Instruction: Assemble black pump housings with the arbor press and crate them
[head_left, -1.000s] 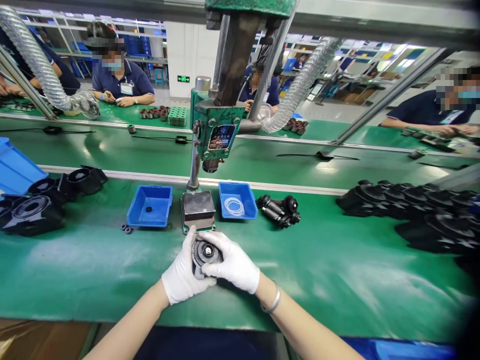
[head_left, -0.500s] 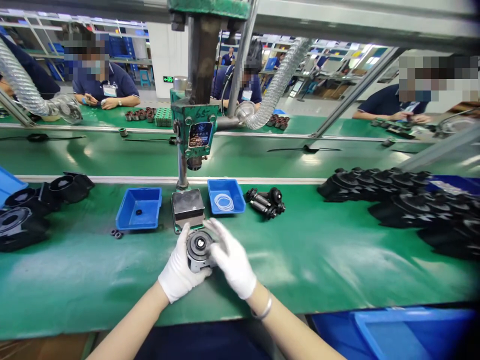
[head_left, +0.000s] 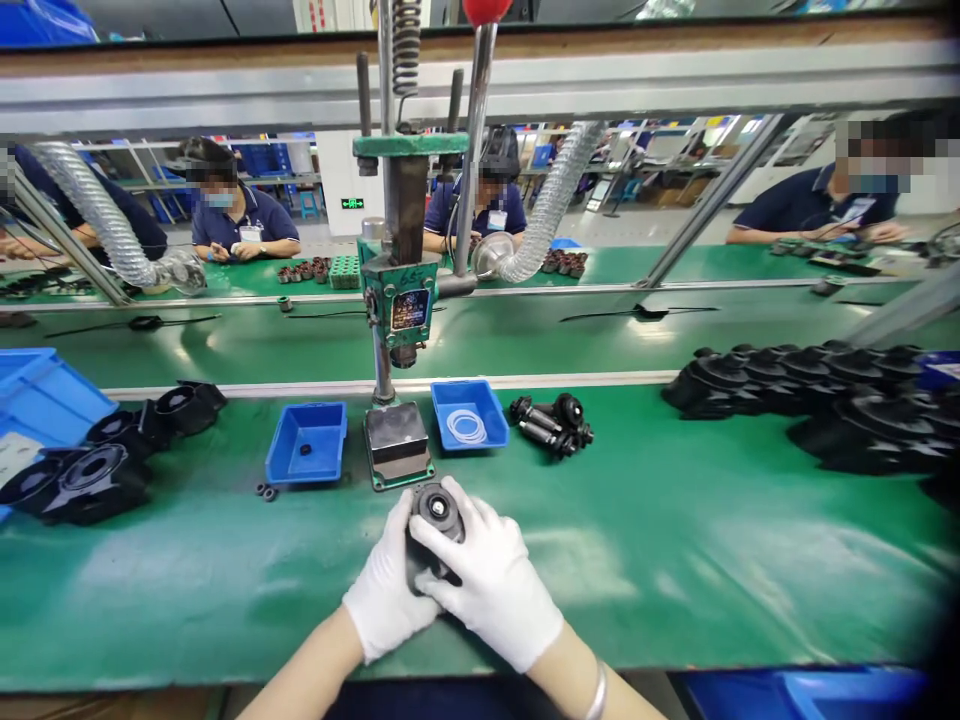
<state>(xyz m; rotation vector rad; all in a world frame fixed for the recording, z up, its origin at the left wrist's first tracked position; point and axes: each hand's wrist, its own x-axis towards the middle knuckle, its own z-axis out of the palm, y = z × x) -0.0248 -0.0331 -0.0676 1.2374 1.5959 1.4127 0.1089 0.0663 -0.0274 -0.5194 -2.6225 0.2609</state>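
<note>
Head view, and here comes the right hand, back in! Half a second ago its fingers were raised and blurred at the side of the round black part; now they're wrapped over it, thumb and fingertips on the body. The left hand has kept its grip on the opposite side, so it's a two-handed clamp again, which I'd read as steadier handling. The part sits between the bench's near edge and the base block of the press, just short of that block. The view has tipped up too, bringing in the red knob.

Now the writing: a hand-painted mark on the press head, looks like "65". Below it, the dark nameplate is too blurred to read. Beyond the bench's far edge, a green sign shows pictograms, and a worker's badge is illegible.
</note>
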